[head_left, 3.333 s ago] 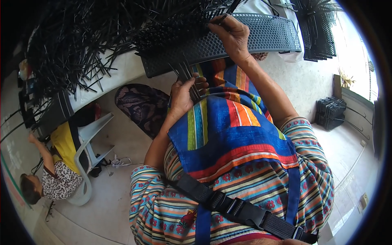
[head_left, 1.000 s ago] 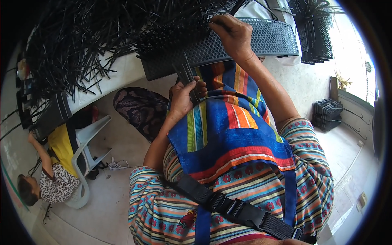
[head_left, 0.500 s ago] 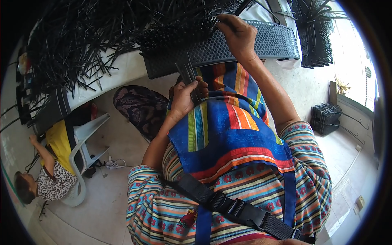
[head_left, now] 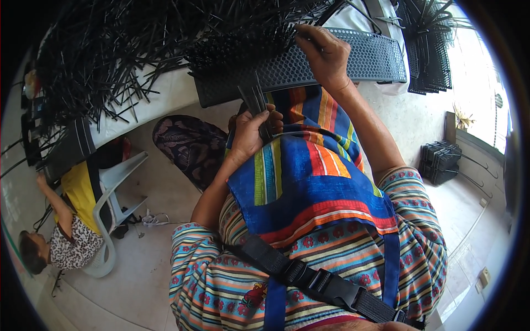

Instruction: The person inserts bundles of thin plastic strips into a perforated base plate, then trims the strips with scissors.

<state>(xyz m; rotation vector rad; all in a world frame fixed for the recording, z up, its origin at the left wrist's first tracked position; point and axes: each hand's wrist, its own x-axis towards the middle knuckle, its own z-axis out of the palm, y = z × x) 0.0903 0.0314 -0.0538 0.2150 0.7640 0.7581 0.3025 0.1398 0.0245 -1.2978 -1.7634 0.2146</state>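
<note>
A long dark panel full of round holes (head_left: 359, 55) lies along the table's near edge, just above my lap. Dense short black strips (head_left: 237, 51) stand up out of its left part. My left hand (head_left: 253, 129) is closed round a small bundle of flat black strips (head_left: 254, 99), held over my apron below the panel. Over the panel, at the right end of the standing strips, my right hand (head_left: 327, 55) has thumb and fingers pinched together. What sits between those fingertips is too small to make out.
A big tangled heap of black strips (head_left: 105, 60) covers the table at the left and back. Black mesh pieces (head_left: 430, 55) hang at the far right. Another person (head_left: 72, 243) sits at the left on a pale plastic chair (head_left: 110, 231). Black bundles (head_left: 439, 160) lie on the floor.
My right hand has shifted very slightly down and to the right over the panel, fingers still pinched. My left hand keeps its grip on the strips in the same place.
</note>
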